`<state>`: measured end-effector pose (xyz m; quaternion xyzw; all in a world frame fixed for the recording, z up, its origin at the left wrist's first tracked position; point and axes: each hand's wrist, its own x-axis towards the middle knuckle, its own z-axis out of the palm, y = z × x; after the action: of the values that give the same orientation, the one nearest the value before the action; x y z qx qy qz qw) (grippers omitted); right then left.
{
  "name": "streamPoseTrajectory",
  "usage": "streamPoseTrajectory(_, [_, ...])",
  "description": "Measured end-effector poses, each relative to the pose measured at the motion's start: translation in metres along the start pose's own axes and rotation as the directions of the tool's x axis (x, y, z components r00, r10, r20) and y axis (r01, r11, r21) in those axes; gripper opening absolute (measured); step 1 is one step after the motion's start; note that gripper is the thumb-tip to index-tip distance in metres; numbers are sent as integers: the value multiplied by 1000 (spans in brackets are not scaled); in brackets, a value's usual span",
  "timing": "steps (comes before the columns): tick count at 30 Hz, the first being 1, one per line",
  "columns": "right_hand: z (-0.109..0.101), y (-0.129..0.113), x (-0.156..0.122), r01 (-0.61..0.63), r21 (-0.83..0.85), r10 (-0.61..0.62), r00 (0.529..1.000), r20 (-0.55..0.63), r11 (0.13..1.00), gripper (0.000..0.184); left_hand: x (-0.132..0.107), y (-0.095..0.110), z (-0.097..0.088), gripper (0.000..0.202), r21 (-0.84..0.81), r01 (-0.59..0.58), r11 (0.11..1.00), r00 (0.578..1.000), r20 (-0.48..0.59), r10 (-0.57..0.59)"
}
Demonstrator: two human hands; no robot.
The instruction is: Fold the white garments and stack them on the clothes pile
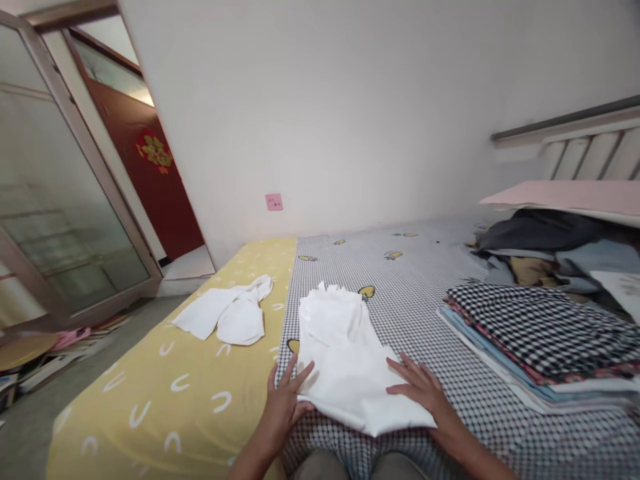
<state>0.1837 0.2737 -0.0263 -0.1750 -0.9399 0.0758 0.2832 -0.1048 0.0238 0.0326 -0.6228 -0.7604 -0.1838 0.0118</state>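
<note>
Knees (320, 467) show nearest. Leftmost, a white cloth (243, 319) lies crumpled on yellow bedding (155, 380); past it, a pink note (273, 202) on the wall (350, 120) bears marks too small to read. The left hand (286, 395), fingers spread, touches one edge of a white garment (345, 367) on checked bedding (410, 317); the right hand (420, 387), fingers also apart, rests on the other. Uneven pulling could crease it. On the folded stack (543, 333), I can read no label.

bed (410, 300) with white garment (340, 370), folded clothes (540, 330)
</note>
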Motion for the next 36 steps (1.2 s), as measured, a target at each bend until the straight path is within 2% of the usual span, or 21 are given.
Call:
streamPoseTrajectory(4, [-26, -14, -10, -37, 119, 33, 999, 41, 992, 33, -24, 16, -19, 59, -168, -16, 986, 999, 47, 24])
streamPoseTrajectory(8, [-68, -33, -17, -66, 393, 3, 987, 159, 917, 35, -52, 37, -47, 48, -337, 19, 941, 993, 114, 21])
streamPoseTrajectory(10, [-87, -44, -13, -123, 527, 9, 977, 215, 841, 37, -59, 44, -59, 57, -407, 105, 908, 993, 97, -72])
streamPoseTrajectory(12, [-98, -52, -1, -229, 626, 79, 963, 257, 746, 39, -56, 49, -69, 71, -464, 235, 854, 971, 68, -229])
streamPoseTrajectory(14, [-103, -58, 20, -335, 696, 171, 940, 296, 635, 35, -42, 52, -79, 83, -523, 354, 776, 923, 61, -380])
streamPoseTrajectory(16, [-102, -59, 50, -386, 750, 242, 922, 301, 537, 33, -14, 51, -88, 82, -615, 397, 682, 891, 78, -448])
streamPoseTrajectory(18, [-97, -55, 85, -408, 792, 292, 908, 301, 454, 32, 25, 43, -95, 74, -746, 383, 544, 883, 123, -453])
streamPoseTrajectory(20, [-86, -44, 123, -454, 823, 330, 878, 347, 341, 31, 71, 29, -95, 62, -866, 382, 321, 856, 201, -477])
streamPoseTrajectory(22, [-67, -29, 157, -515, 836, 352, 830, 432, 189, 35, 116, 10, -85, 56, -912, 404, 76, 794, 308, -524])
streamPoseTrajectory(24, [-40, -11, 183, -563, 824, 367, 780, 507, 57, 43, 152, -10, -67, 58, -901, 427, -77, 728, 394, -561])
streamPoseTrajectory(26, [-10, 6, 197, -598, 801, 380, 740, 555, -7, 48, 173, -29, -45, 64, -869, 477, -130, 681, 459, -571])
streamPoseTrajectory(29, [24, 24, 200, -643, 766, 391, 704, 593, -6, 50, 179, -50, -19, 69, -818, 549, -174, 640, 545, -542])
streamPoseTrajectory(31, [35, 30, 194, -651, 759, 395, 698, 597, 2, 54, 174, -57, -10, 67, -811, 552, -193, 651, 564, -509])
streamPoseTrajectory(33, [38, 33, 187, -642, 767, 400, 705, 586, 9, 57, 169, -61, -6, 59, -838, 512, -188, 677, 528, -513])
streamPoseTrajectory(36, [35, 34, 182, -604, 788, 443, 743, 502, 120, 52, 169, -60, 0, 61, -889, 438, -134, 695, 429, -577])
